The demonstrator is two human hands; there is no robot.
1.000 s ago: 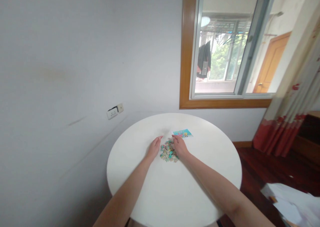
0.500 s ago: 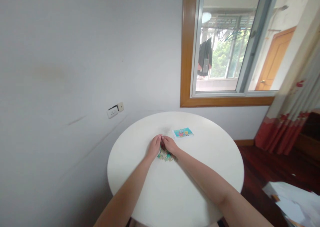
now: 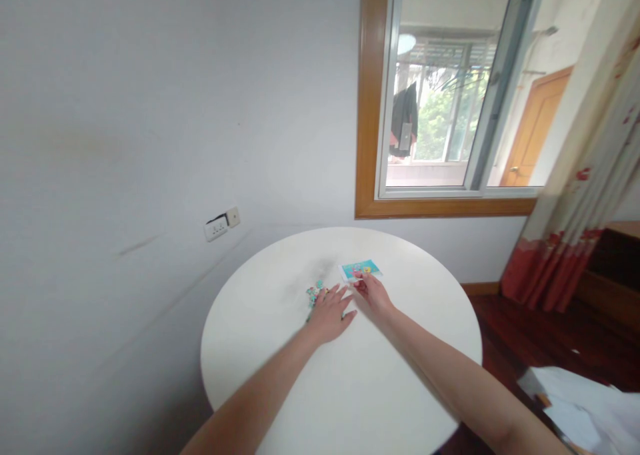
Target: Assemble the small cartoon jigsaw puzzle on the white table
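My left hand (image 3: 330, 313) lies flat with fingers spread on top of a small pile of colourful puzzle pieces (image 3: 315, 293) on the round white table (image 3: 280, 375); only a few pieces show at its far left. Beside it, my right hand (image 3: 374, 294) reaches toward a small blue picture card (image 3: 361, 269). Its fingertips touch the card's near edge, and its fingers look stretched out.
A wall with a power socket (image 3: 218, 225) stands just behind the table. A wood-framed window (image 3: 430, 108) is at the back right, a red and cream curtain (image 3: 565, 228) hangs to the right, and white papers (image 3: 580, 401) lie on the dark floor.
My hands were cupped together round the pile. Now the left one lies flat over the pieces and the right has moved away to the card. The view shifted a little to the right.
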